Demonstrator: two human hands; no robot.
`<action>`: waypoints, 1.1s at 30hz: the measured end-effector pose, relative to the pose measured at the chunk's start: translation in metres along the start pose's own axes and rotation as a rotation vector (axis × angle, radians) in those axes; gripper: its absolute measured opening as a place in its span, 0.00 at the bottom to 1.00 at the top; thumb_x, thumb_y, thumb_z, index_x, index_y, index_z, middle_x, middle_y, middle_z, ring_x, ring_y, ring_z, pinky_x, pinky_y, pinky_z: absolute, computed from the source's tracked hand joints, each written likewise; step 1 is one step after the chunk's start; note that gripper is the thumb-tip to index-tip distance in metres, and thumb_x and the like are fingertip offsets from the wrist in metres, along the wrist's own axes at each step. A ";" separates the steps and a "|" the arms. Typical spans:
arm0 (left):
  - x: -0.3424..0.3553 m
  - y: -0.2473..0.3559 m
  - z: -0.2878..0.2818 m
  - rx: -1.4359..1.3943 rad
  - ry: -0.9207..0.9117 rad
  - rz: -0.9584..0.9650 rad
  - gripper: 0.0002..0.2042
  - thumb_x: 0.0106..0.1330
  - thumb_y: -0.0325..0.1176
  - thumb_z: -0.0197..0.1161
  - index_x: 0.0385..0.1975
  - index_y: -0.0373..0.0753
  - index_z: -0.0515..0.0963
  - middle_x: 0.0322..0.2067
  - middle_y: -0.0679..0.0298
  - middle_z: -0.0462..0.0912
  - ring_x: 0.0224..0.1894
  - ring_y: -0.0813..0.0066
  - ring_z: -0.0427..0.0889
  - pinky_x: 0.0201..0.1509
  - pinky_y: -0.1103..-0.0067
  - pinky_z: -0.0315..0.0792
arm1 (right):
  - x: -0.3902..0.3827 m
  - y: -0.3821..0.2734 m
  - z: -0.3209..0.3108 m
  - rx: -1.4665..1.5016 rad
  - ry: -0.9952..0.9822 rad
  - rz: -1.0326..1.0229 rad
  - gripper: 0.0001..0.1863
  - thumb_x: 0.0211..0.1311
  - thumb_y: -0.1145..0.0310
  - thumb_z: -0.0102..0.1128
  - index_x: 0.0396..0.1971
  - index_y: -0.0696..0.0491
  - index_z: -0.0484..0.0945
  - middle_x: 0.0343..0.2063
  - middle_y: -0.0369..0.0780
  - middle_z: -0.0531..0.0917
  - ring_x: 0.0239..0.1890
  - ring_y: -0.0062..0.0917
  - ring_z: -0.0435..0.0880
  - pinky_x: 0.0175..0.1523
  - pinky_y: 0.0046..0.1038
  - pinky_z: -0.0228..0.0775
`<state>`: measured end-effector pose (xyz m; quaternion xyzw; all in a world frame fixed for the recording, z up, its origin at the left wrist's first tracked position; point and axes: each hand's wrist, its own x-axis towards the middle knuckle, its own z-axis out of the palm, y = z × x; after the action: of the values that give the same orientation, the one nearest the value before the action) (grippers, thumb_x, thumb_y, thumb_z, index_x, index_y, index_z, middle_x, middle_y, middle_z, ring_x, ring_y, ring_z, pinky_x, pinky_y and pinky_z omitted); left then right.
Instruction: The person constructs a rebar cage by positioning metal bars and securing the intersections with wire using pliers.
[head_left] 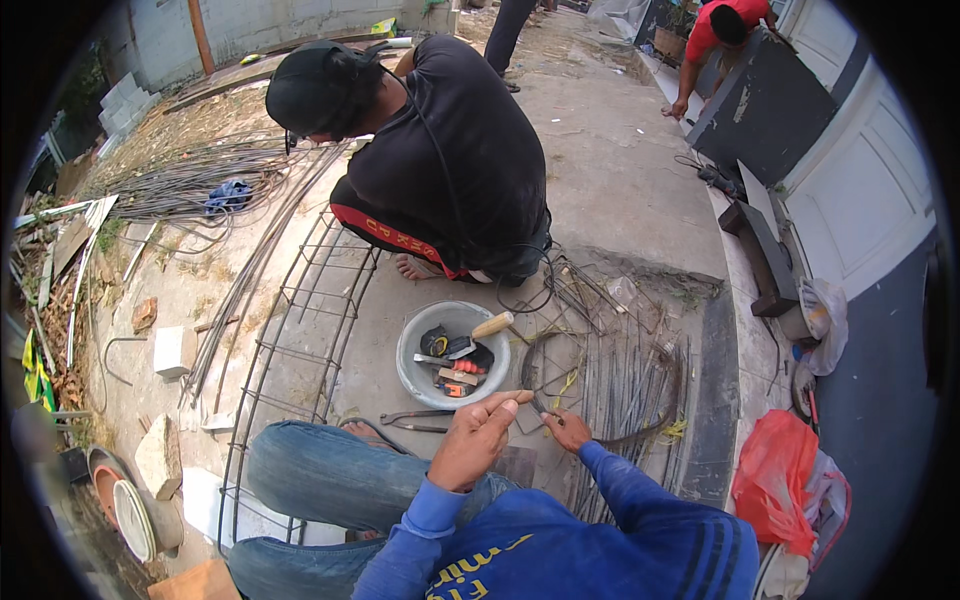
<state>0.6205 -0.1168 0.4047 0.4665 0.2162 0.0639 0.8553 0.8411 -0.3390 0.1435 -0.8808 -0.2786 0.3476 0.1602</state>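
My left hand [478, 440] is raised over my knee, thumb and forefinger pinched together; anything between them is too small to make out. Just right of it, my right hand [568, 430] is closed on a coil of dark wire [672, 395], which loops out over a pile of thin steel rods [625, 375]. Ahead of both hands stands a grey bucket [408, 350] with a wooden-handled tool [492, 325], an orange-and-black tape measure [455, 390] and other tools inside. Long-handled pincers [415, 420] lie on the ground before the bucket.
A steel rebar cage [300, 300] runs along my left side. Another person [450, 150] in black squats beyond the bucket; a person in red [722, 35] bends at the far right. Long rods [180, 180] lie far left. A red plastic bag [775, 480] sits near right.
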 end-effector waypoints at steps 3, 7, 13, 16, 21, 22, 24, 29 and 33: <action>-0.044 0.058 -0.001 0.147 0.055 0.130 0.19 0.78 0.38 0.54 0.58 0.29 0.77 0.15 0.81 0.60 0.15 0.92 0.54 0.19 0.86 0.49 | -0.005 0.008 -0.012 0.166 0.168 0.039 0.32 0.65 0.39 0.56 0.60 0.47 0.79 0.46 0.54 0.86 0.51 0.46 0.84 0.59 0.42 0.72; -0.120 0.103 -0.042 0.227 0.404 0.315 0.17 0.78 0.36 0.53 0.55 0.28 0.78 0.12 0.79 0.63 0.13 0.92 0.55 0.16 0.86 0.50 | -0.006 0.031 -0.003 -0.079 0.214 0.168 0.31 0.63 0.38 0.59 0.57 0.46 0.80 0.44 0.50 0.87 0.49 0.44 0.85 0.59 0.44 0.71; -0.314 0.086 -0.160 -0.163 0.558 1.033 0.16 0.81 0.32 0.47 0.61 0.30 0.70 0.20 0.70 0.64 0.14 0.87 0.57 0.15 0.87 0.55 | -0.012 -0.010 -0.012 -0.347 0.453 -0.111 0.28 0.64 0.43 0.61 0.48 0.53 0.84 0.38 0.49 0.87 0.42 0.45 0.86 0.52 0.45 0.74; -0.358 0.075 -0.182 -0.445 0.382 1.273 0.23 0.77 0.45 0.50 0.56 0.31 0.77 0.12 0.76 0.58 0.15 0.86 0.55 0.23 0.86 0.57 | -0.042 -0.130 -0.057 -0.054 0.314 -0.375 0.24 0.67 0.49 0.61 0.34 0.59 0.86 0.29 0.51 0.85 0.33 0.44 0.86 0.40 0.41 0.76; -0.309 0.101 -0.112 -0.330 1.326 1.321 0.19 0.78 0.46 0.48 0.27 0.41 0.75 0.12 0.74 0.54 0.15 0.85 0.52 0.23 0.85 0.55 | -0.078 -0.327 -0.060 0.378 0.250 -1.160 0.19 0.71 0.58 0.61 0.29 0.59 0.85 0.23 0.45 0.84 0.26 0.36 0.83 0.31 0.35 0.72; -0.310 0.094 -0.122 -0.337 1.315 1.317 0.19 0.78 0.46 0.48 0.27 0.41 0.75 0.12 0.74 0.54 0.15 0.85 0.52 0.23 0.85 0.55 | -0.093 -0.362 -0.057 0.416 0.161 -1.269 0.20 0.72 0.57 0.59 0.28 0.59 0.84 0.22 0.46 0.82 0.24 0.38 0.81 0.31 0.37 0.71; -0.320 0.074 -0.147 -0.431 0.796 1.460 0.21 0.77 0.47 0.48 0.20 0.45 0.70 0.13 0.74 0.54 0.15 0.83 0.53 0.22 0.83 0.53 | -0.121 -0.432 -0.049 0.500 -0.077 -1.471 0.23 0.75 0.56 0.55 0.26 0.60 0.82 0.19 0.47 0.78 0.21 0.41 0.78 0.30 0.39 0.69; -0.293 0.063 -0.138 -0.560 0.641 1.476 0.19 0.77 0.46 0.50 0.23 0.45 0.72 0.14 0.73 0.59 0.16 0.81 0.55 0.23 0.82 0.55 | -0.160 -0.556 0.036 0.356 -0.883 -1.241 0.37 0.76 0.37 0.36 0.44 0.60 0.78 0.23 0.50 0.81 0.26 0.38 0.79 0.32 0.40 0.72; -0.248 0.035 -0.148 -0.466 0.878 1.352 0.16 0.77 0.43 0.52 0.55 0.43 0.78 0.20 0.71 0.70 0.22 0.79 0.68 0.29 0.81 0.67 | -0.149 -0.601 0.106 0.892 -1.168 -0.714 0.34 0.77 0.42 0.39 0.67 0.55 0.60 0.26 0.46 0.81 0.28 0.26 0.81 0.30 0.31 0.73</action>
<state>0.3373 -0.0602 0.4408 0.2396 0.1847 0.7816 0.5456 0.4488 0.0571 0.4331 -0.2691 -0.4166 0.7568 0.4257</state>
